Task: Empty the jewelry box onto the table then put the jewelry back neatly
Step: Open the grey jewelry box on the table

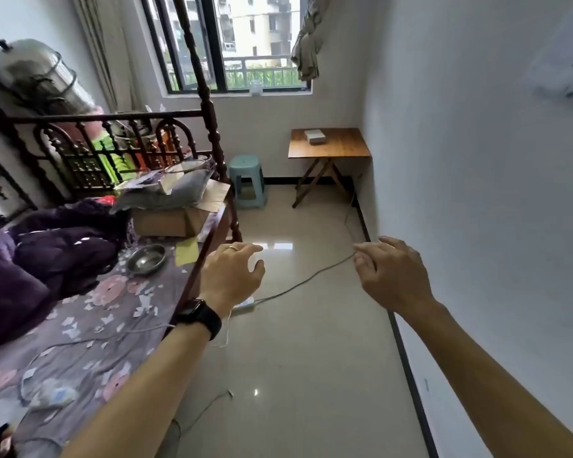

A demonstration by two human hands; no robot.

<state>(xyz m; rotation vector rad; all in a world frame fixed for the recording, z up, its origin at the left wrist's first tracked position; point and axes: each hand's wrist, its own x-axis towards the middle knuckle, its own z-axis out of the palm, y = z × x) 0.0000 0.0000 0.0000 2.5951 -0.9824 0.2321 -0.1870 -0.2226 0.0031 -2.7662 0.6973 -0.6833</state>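
While the small white box (315,136), taken to be the jewelry box, sits closed on the far wooden table (341,150), nothing of the task has begun. Box lies toward the back of the tabletop, near the wall under the window; whether it has a lid or a drawer cannot be told at this range.

Table: folding type, in the room's corner. Teal stool (247,180) just beside it on the left.

Both hands are well apart from the box, raised over the floor.
- Left hand (232,276): fingers loosely curled, holding nothing; black watch (201,317) on the wrist.
- Right hand (394,272): fingers relaxed, slightly bent, also empty.

Grey cable (298,282) runs across the tiles between the person and the table. Bed (90,325) along the left.

Step judged: the approach, before the emptying. Next move calls for crossing the floor, minding the cable underfoot, then taking the box in both hands at the table.
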